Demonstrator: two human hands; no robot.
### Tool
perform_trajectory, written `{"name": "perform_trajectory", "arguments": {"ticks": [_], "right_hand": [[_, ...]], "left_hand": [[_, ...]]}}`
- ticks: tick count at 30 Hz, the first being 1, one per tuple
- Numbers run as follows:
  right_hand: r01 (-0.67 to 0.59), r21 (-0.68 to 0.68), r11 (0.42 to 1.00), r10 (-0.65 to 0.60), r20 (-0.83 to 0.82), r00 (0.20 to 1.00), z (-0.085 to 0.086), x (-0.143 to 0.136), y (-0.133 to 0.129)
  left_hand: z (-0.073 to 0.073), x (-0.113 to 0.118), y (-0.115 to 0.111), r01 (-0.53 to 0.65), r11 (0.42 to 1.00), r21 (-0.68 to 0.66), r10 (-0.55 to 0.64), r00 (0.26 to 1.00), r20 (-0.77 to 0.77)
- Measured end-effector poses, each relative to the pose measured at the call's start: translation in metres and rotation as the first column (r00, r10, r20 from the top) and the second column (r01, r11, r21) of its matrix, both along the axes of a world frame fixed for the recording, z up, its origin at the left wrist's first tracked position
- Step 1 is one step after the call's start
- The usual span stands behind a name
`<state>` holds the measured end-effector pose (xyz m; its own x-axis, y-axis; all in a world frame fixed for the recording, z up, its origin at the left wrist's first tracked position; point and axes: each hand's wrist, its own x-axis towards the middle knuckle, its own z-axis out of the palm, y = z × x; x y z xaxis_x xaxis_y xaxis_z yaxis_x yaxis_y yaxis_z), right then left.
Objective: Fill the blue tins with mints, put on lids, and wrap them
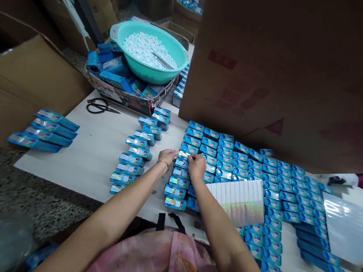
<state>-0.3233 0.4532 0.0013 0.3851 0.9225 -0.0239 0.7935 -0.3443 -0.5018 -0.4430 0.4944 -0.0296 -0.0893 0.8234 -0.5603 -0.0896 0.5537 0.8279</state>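
Note:
My left hand [167, 156] is at the left end of a small blue box in a column of upright boxes, its fingers drawn together. My right hand [197, 165] pinches at the same box's right end. Between them a narrow shiny sticker [184, 155] lies over the box top; the fingertips partly hide its ends. Boxes nearer me, such as this blue box [175, 203], carry a shiny sticker on top; those beyond show a bare round mark. A sheet of clear sticker strips [240, 198] rests on the boxes beside my right forearm.
A turquoise basin [162, 75] of white pellets sits on a carton [132, 102] of blue boxes. Black scissors [99, 107] lie at left. Another box column [130, 158] and a stack [45, 130] stand leftward. A large carton [242, 73] walls the back; a glossy sheet [352, 227] lies right.

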Motion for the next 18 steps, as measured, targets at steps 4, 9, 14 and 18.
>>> {"name": "perform_trajectory", "arguments": {"ticks": [4, 9, 14, 18], "right_hand": [[-0.063, -0.054, 0.997, 0.073, 0.218, 0.973, 0.006, 0.005, -0.005], [-0.396, -0.216, 0.893, 0.45, 0.384, 0.806, 0.017, 0.004, -0.012], [-0.43, -0.209, 0.878, 0.478, 0.361, 0.801, 0.057, 0.016, -0.013], [-0.244, 0.185, 0.952, 0.19, 0.267, 0.945, 0.091, 0.116, -0.058]], "left_hand": [[-0.012, 0.003, -0.001, 0.033, 0.999, 0.033, -0.031, 0.998, -0.056], [-0.015, -0.009, -0.003, 0.022, 0.994, 0.105, 0.003, 0.973, -0.229], [0.01, -0.013, -0.018, 0.096, 0.961, 0.258, -0.009, 0.947, -0.321], [0.036, 0.007, -0.063, 0.362, 0.899, 0.245, -0.334, 0.93, -0.152]]}}
